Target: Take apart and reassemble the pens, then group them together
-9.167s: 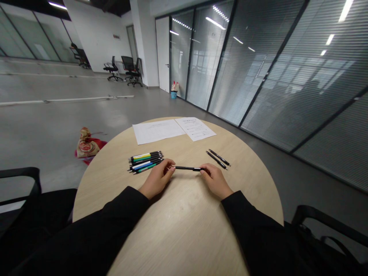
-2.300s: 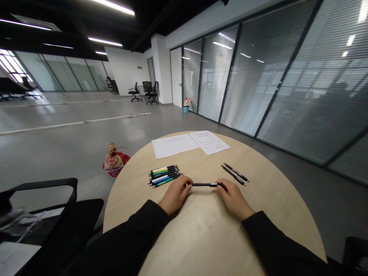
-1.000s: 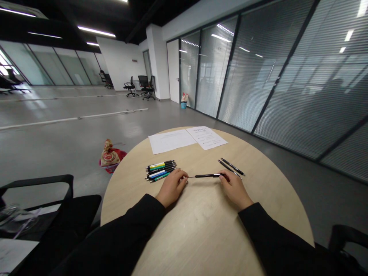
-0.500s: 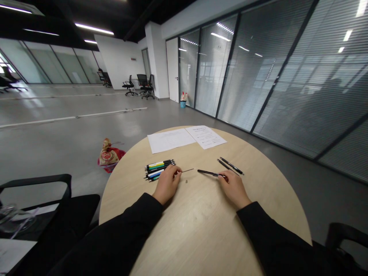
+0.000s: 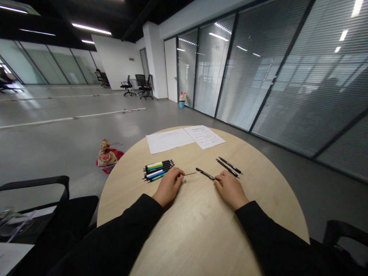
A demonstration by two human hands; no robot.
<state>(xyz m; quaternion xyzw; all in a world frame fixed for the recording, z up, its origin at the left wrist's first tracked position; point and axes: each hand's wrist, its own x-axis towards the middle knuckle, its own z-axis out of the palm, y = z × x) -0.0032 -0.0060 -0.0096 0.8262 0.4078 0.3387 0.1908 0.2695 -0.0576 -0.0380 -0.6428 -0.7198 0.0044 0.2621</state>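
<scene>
My left hand [image 5: 170, 185] is closed, pinching a thin dark pen refill [image 5: 190, 174] whose free end points right. Just below that refill, a small greyish piece [image 5: 185, 181] rests on the table; its kind is too small to make out. My right hand [image 5: 231, 188] is closed around the near end of a black pen [image 5: 204, 173], which slants up and left toward the refill's end without a visible join. Several pens [image 5: 156, 167] with black, yellow, green, blue and white barrels lie side by side behind my left hand. Two black pens [image 5: 229, 165] lie beyond my right hand.
Two printed sheets, a wider one [image 5: 169, 140] and a narrower one [image 5: 204, 137], lie at the far edge of the round wooden table [image 5: 201, 230]. A chair [image 5: 69, 214] stands at the left, and a bag in a basket [image 5: 107, 157] sits on the floor.
The black pen in my right hand has turned to a steeper slant, and that hand has shifted slightly left. The refill in my left hand sits a little lower and further right.
</scene>
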